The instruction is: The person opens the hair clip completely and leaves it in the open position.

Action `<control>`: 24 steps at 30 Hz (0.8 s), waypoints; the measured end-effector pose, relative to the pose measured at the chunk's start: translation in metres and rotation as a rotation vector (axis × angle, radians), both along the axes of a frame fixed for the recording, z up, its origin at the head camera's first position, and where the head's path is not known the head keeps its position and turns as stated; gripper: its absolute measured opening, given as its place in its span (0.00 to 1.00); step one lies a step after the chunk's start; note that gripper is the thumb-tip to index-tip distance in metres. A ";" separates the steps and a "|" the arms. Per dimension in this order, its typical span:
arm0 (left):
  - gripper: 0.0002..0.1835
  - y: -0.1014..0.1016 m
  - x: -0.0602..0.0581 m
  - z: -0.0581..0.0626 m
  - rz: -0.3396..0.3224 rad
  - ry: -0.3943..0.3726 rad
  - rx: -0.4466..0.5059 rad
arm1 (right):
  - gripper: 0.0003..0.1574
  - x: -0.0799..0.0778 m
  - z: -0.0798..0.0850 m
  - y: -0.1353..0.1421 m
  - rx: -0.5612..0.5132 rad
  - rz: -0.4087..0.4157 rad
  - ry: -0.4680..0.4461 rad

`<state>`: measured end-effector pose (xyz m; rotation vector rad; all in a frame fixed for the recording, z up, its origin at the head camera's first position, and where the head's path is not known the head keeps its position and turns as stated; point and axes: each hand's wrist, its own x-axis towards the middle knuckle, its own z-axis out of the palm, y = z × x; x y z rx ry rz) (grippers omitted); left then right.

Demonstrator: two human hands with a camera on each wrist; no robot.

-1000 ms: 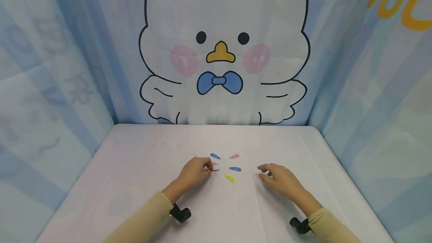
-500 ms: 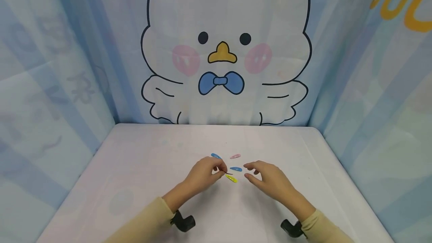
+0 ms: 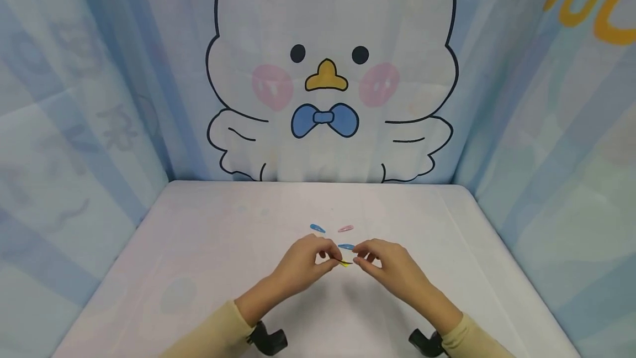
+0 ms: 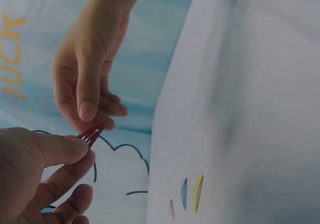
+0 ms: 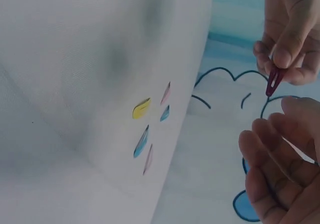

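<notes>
My left hand [image 3: 305, 261] pinches a dark red snap hair clip [image 5: 274, 81] between thumb and index finger, its narrow end pointing toward my right hand [image 3: 397, 264]. The right fingers are loosely bent close to that end; a small gap shows in the right wrist view. Below the hands lies a yellow hair clip [image 5: 142, 108], partly hidden in the head view. Beside the right fingertips is a blue hair clip [image 3: 346, 246]. Farther back lie another blue clip [image 3: 317, 228] and a pink clip [image 3: 345, 228]. A second pink clip appears only in the right wrist view.
The clips lie on a white cloth-covered table [image 3: 223, 236]. A curtain [image 3: 323, 15] with a printed duck hangs behind its far edge, and blue curtains stand at both sides. Black wrist cameras [image 3: 268, 340] sit below both sleeves.
My left hand has carried the red clip from the left side of the group to above the yellow clip. My right hand has moved left, close to the red clip.
</notes>
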<state>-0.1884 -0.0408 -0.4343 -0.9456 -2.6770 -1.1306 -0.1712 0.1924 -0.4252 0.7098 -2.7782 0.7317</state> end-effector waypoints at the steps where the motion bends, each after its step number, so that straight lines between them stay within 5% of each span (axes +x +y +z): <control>1: 0.03 0.001 0.001 0.001 -0.003 -0.002 0.003 | 0.08 0.000 0.001 0.000 -0.015 0.008 0.015; 15: 0.03 0.006 0.007 0.008 0.017 0.027 0.054 | 0.02 0.005 0.005 -0.001 -0.115 0.071 0.007; 24: 0.03 0.006 0.009 0.014 0.103 0.072 0.056 | 0.05 0.008 0.010 -0.004 -0.127 0.032 0.037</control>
